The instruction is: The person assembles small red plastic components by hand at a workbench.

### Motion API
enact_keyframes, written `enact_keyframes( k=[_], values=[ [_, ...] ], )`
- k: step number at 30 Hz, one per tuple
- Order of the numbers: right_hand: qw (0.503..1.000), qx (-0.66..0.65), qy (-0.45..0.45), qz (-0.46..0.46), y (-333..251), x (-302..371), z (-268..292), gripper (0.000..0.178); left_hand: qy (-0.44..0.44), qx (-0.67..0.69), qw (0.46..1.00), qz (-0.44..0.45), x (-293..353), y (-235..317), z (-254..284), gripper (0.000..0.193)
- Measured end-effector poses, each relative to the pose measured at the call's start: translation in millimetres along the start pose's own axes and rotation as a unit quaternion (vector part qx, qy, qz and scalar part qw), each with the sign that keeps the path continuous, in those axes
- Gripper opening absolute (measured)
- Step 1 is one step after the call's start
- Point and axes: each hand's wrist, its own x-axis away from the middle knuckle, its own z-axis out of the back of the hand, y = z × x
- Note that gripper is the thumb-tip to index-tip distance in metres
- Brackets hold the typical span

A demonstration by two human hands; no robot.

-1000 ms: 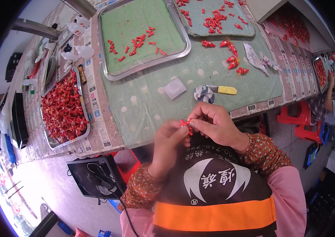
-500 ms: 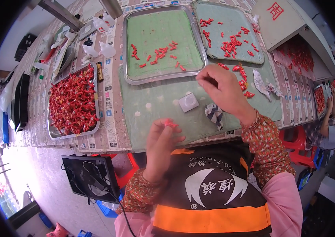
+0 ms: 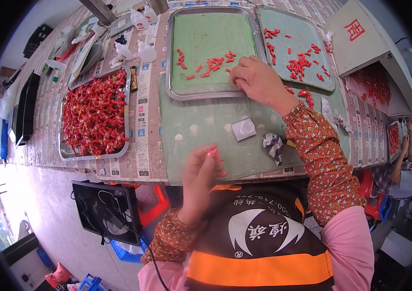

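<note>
Over the green tray [image 3: 177, 48], right hand [image 3: 257, 80] pinches red piece [image 3: 238, 86]; left hand [image 3: 201, 169] grips another red piece [image 3: 213, 154].

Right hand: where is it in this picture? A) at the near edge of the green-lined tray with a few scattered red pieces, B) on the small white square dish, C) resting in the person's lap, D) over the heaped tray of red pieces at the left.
A: the right hand reaches to the near rim of the green-lined tray, fingers among its scattered red pieces.
</note>
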Motion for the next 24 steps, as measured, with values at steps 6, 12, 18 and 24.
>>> enact_keyframes(
  k=[6,12,18,24],
  values=[
    [0.999,-0.039,-0.025,0.007,10.4,-6.1,-5.1,0.009,0.002,-0.043,0.999,-0.010,-1.5,-0.2,-4.6,0.027],
    [0.997,-0.058,-0.049,0.000,22.6,-8.1,-4.3,0.011,0.014,-0.031,0.999,-0.018,-5.0,-3.9,-2.6,0.019],
    [0.997,-0.064,-0.031,-0.007,20.6,-4.3,-8.0,0.010,0.008,-0.019,0.999,-0.038,-5.5,-4.9,-1.4,0.019],
    [0.997,-0.080,0.017,0.006,11.2,7.3,3.3,0.011,-0.008,-0.033,0.998,-0.054,-5.3,-7.3,-1.5,0.021]
  ],
)
